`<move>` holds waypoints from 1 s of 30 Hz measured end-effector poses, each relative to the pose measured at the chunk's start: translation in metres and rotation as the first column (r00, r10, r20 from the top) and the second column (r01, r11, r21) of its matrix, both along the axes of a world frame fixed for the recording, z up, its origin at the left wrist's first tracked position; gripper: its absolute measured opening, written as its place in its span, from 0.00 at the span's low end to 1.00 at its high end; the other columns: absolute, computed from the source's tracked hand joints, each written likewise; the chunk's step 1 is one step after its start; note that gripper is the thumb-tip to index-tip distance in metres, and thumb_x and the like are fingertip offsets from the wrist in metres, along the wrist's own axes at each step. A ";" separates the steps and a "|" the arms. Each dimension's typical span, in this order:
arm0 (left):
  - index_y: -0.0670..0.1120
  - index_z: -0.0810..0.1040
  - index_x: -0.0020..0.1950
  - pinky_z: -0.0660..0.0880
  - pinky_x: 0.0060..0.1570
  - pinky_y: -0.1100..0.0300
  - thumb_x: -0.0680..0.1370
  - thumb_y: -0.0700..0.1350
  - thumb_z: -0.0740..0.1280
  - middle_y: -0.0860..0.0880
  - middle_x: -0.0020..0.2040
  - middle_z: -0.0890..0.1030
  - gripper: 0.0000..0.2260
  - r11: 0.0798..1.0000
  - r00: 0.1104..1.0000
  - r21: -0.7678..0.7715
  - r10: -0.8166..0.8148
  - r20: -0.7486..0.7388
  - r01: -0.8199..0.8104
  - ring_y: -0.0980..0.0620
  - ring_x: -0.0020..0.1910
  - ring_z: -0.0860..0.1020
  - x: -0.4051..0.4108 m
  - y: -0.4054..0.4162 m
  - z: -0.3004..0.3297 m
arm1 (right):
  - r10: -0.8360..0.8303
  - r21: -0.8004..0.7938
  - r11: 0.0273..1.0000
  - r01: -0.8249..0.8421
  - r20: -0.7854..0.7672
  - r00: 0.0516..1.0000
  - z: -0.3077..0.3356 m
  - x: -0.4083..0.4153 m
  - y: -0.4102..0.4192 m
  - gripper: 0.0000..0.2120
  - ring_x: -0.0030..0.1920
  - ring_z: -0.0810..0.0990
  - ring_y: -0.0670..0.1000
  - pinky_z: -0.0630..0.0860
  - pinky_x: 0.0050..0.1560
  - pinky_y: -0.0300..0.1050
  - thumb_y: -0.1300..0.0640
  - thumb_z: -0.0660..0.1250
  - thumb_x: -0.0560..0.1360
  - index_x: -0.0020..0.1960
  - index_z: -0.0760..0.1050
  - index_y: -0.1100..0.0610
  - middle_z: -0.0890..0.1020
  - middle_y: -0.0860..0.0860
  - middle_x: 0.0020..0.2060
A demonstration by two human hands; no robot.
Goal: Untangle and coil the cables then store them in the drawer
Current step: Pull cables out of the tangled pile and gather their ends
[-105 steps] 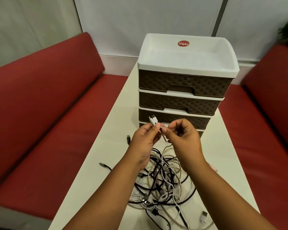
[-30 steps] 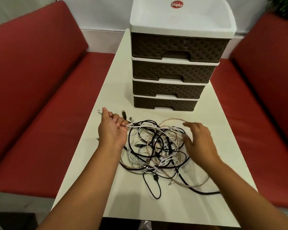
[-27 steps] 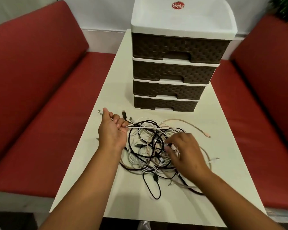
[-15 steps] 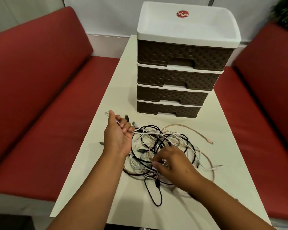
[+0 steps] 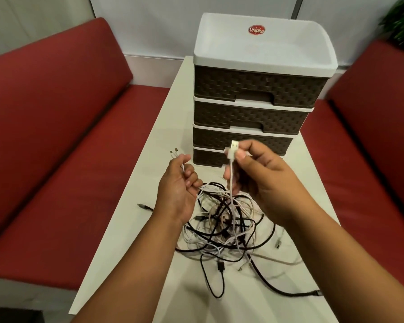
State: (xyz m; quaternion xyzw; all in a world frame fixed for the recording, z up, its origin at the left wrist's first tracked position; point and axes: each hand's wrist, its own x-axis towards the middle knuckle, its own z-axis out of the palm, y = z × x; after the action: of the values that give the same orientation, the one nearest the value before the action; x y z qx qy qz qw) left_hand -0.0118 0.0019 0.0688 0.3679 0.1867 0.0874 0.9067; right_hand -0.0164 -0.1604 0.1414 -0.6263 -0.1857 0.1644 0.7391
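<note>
A white bench (image 5: 149,173) carries a brown drawer unit (image 5: 254,108) with a white top at its far end. Nearer lies a tangle of black and white cables (image 5: 222,231), loose ends trailing toward the near edge.

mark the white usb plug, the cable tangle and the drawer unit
white USB plug (image 5: 232,150), head view: plug body.
cable tangle (image 5: 222,226), head view: middle of heap.
drawer unit (image 5: 254,87), head view: top drawer front.

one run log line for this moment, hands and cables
left hand: grips thin white cable ends | right hand: pinches white usb plug | black-and-white cable tangle: on white table | brown woven drawers: closed
</note>
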 end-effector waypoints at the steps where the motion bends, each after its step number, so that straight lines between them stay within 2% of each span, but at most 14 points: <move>1: 0.45 0.74 0.49 0.62 0.28 0.64 0.81 0.47 0.62 0.51 0.31 0.65 0.06 1.000 1.000 0.003 -0.020 0.007 0.020 0.57 0.24 0.60 0.000 -0.001 0.001 | -0.016 0.002 1.000 0.016 0.033 0.999 0.005 0.004 0.004 0.08 0.32 0.75 0.51 0.75 0.33 0.41 0.61 0.57 0.81 0.55 0.71 0.64 0.80 0.56 0.35; 3: 0.46 0.74 0.47 0.63 0.28 0.64 0.83 0.49 0.59 0.52 0.30 0.66 0.09 0.997 0.996 0.005 -0.082 0.028 0.082 0.58 0.24 0.61 -0.002 -0.002 0.004 | -0.049 -0.063 0.996 0.058 0.133 0.990 0.013 0.010 0.012 0.07 0.31 0.76 0.52 0.76 0.34 0.42 0.62 0.59 0.81 0.55 0.72 0.66 0.79 0.57 0.35; 6: 0.47 0.72 0.44 0.67 0.30 0.64 0.84 0.51 0.56 0.52 0.31 0.69 0.13 0.984 0.984 0.058 -0.172 0.043 0.169 0.58 0.26 0.66 -0.005 -0.005 0.009 | -0.064 -0.270 0.954 0.133 0.252 0.966 0.011 0.018 0.023 0.04 0.37 0.79 0.51 0.77 0.39 0.46 0.59 0.65 0.79 0.50 0.78 0.59 0.81 0.55 0.37; 7: 0.46 0.73 0.46 0.70 0.30 0.63 0.84 0.51 0.56 0.51 0.32 0.71 0.13 0.979 0.981 0.088 -0.188 0.046 0.184 0.57 0.27 0.69 -0.007 -0.006 0.009 | -0.071 -0.333 0.929 0.162 0.269 0.961 0.008 0.019 0.026 0.03 0.39 0.80 0.51 0.78 0.42 0.48 0.58 0.68 0.77 0.49 0.80 0.55 0.83 0.55 0.39; 9: 0.41 0.76 0.55 0.75 0.33 0.61 0.84 0.50 0.56 0.47 0.38 0.76 0.15 0.968 0.973 0.133 -0.221 0.060 0.212 0.55 0.32 0.75 -0.011 -0.008 0.011 | -0.094 -0.379 0.905 0.191 0.261 0.961 0.002 0.021 0.030 0.02 0.40 0.81 0.49 0.79 0.45 0.47 0.56 0.70 0.76 0.45 0.81 0.51 0.84 0.56 0.42; 10: 0.40 0.75 0.60 0.76 0.35 0.60 0.84 0.50 0.56 0.45 0.41 0.77 0.16 0.964 0.970 0.144 -0.234 0.064 0.223 0.53 0.35 0.77 -0.012 -0.009 0.012 | -0.109 -0.374 0.905 0.203 0.257 0.960 0.000 0.021 0.032 0.04 0.39 0.81 0.45 0.79 0.43 0.46 0.57 0.71 0.75 0.43 0.81 0.49 0.84 0.56 0.43; 12: 0.41 0.75 0.61 0.77 0.37 0.59 0.85 0.50 0.55 0.43 0.44 0.78 0.16 0.960 0.966 0.150 -0.248 0.074 0.235 0.51 0.37 0.79 -0.016 -0.009 0.013 | -0.150 -0.386 0.886 0.259 0.290 0.945 -0.005 0.024 0.037 0.07 0.34 0.79 0.38 0.77 0.38 0.40 0.57 0.72 0.74 0.40 0.79 0.46 0.82 0.54 0.46; 14: 0.42 0.75 0.59 0.77 0.37 0.59 0.85 0.51 0.54 0.44 0.39 0.78 0.16 0.957 0.960 0.139 -0.266 0.086 0.253 0.51 0.34 0.77 -0.019 -0.010 0.015 | -0.161 -0.425 0.848 0.317 0.363 0.918 -0.008 0.027 0.039 0.09 0.36 0.78 0.38 0.76 0.39 0.37 0.55 0.73 0.74 0.39 0.78 0.43 0.80 0.51 0.47; 17: 0.46 0.76 0.58 0.71 0.34 0.61 0.84 0.53 0.54 0.49 0.31 0.71 0.15 0.950 0.952 0.129 -0.297 0.077 0.286 0.55 0.28 0.69 -0.023 -0.011 0.017 | -0.159 -0.465 0.811 0.354 0.408 0.899 -0.015 0.035 0.040 0.03 0.45 0.80 0.46 0.79 0.47 0.47 0.51 0.74 0.73 0.42 0.81 0.43 0.80 0.51 0.49; 20: 0.47 0.77 0.57 0.65 0.28 0.65 0.82 0.57 0.57 0.53 0.27 0.61 0.16 0.949 0.948 0.073 -0.311 0.071 0.306 0.58 0.24 0.59 -0.021 -0.011 0.020 | -0.167 -0.466 0.814 0.347 0.385 0.908 -0.025 0.036 0.041 0.02 0.46 0.81 0.50 0.80 0.48 0.51 0.47 0.72 0.73 0.44 0.81 0.45 0.81 0.53 0.47; 22: 0.45 0.76 0.53 0.63 0.26 0.66 0.81 0.57 0.60 0.55 0.26 0.60 0.16 0.956 0.950 0.045 -0.292 0.108 0.289 0.59 0.23 0.58 -0.017 -0.008 0.025 | -0.179 -0.339 0.906 0.254 0.238 0.955 -0.032 0.028 0.040 0.06 0.43 0.82 0.50 0.80 0.47 0.53 0.47 0.68 0.76 0.47 0.79 0.49 0.83 0.53 0.44; 24: 0.48 0.73 0.44 0.62 0.25 0.66 0.81 0.57 0.60 0.55 0.26 0.59 0.14 0.965 0.953 0.016 -0.261 0.150 0.262 0.59 0.22 0.58 -0.010 -0.002 0.035 | -0.035 -0.261 0.964 0.056 0.082 0.996 -0.042 0.017 0.035 0.11 0.41 0.81 0.48 0.79 0.48 0.47 0.49 0.64 0.79 0.50 0.77 0.56 0.83 0.52 0.40; 27: 0.48 0.70 0.41 0.59 0.24 0.66 0.83 0.56 0.56 0.54 0.27 0.59 0.15 0.974 0.959 -0.045 -0.209 0.189 0.221 0.59 0.22 0.57 0.003 0.009 0.053 | 0.240 -0.408 0.889 -0.207 0.032 0.970 -0.056 0.004 0.023 0.14 0.36 0.81 0.52 0.75 0.41 0.48 0.47 0.65 0.78 0.49 0.76 0.58 0.78 0.50 0.32; 30: 0.48 0.69 0.39 0.58 0.22 0.67 0.83 0.56 0.55 0.55 0.25 0.60 0.17 0.984 0.961 -0.070 -0.146 0.233 0.167 0.60 0.20 0.57 0.017 0.021 0.070 | 0.210 -0.453 0.875 -0.173 0.033 0.977 -0.065 0.010 0.012 0.08 0.29 0.75 0.50 0.72 0.32 0.44 0.52 0.63 0.80 0.46 0.75 0.55 0.73 0.49 0.30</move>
State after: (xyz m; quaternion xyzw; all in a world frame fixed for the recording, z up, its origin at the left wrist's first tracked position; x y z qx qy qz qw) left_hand 0.0050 0.0233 0.1386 0.3285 0.0559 0.0484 0.9416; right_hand -0.0059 -0.1485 0.0764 -0.7640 -0.2339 0.2496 0.5471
